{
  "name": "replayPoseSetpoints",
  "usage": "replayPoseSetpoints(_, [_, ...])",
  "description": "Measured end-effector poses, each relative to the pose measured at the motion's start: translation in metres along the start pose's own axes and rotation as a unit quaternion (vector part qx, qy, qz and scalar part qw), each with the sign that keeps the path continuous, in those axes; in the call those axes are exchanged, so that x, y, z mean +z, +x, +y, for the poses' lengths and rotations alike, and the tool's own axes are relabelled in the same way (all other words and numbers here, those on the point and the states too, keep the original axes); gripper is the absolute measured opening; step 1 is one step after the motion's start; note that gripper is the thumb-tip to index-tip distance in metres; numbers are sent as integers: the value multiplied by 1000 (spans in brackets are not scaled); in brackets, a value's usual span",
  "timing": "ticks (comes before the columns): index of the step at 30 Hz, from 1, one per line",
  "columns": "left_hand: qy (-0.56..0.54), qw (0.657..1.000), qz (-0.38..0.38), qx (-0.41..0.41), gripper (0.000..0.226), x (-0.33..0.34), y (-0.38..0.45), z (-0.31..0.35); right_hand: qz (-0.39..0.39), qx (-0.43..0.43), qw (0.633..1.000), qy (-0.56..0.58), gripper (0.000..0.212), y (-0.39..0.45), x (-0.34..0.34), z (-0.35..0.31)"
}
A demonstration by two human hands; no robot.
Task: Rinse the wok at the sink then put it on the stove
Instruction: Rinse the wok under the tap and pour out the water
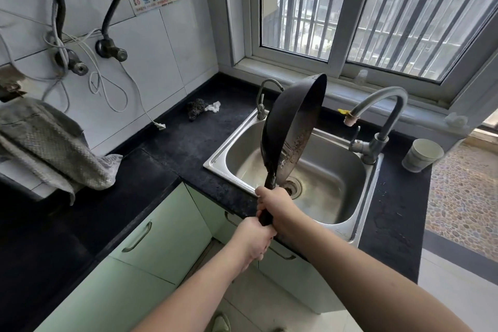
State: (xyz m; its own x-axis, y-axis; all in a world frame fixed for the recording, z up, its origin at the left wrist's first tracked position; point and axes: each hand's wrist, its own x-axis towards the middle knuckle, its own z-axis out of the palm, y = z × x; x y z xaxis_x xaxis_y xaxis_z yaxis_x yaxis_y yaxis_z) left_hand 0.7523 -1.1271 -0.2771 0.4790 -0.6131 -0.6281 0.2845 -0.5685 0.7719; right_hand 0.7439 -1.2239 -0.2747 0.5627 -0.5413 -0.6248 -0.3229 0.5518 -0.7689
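A black wok (pixel 292 127) is tipped up on its edge over the steel sink (pixel 334 186), its hollow side facing left and its stained underside facing right. Both hands grip its long black handle: my right hand (pixel 277 207) is higher, nearer the bowl, and my left hand (pixel 253 240) holds the handle's end just below. A little water drips from the wok's lower rim above the drain. The grey main faucet (pixel 382 105) arches at the sink's right with no water running. No stove is in view.
A small second tap (pixel 262 100) stands at the sink's back left. A scrubber and white rag (pixel 202 109) lie on the black counter (pixel 167 170). A paper cup (pixel 423 155) sits at the right, a grey towel (pixel 54 148) at the left, and hoses and cables hang on the wall.
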Motion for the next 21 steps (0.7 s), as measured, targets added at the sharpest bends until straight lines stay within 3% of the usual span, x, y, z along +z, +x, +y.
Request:
replayPoseSetpoints(10, [-9, 1000, -2, -23, 27, 1, -10, 2, -1, 66, 998, -2, 39, -7, 2, -5])
replayPoseSetpoints(21, [30, 999, -24, -28, 28, 1, -8, -4, 9, 81, 994, 72, 29, -5, -2, 11])
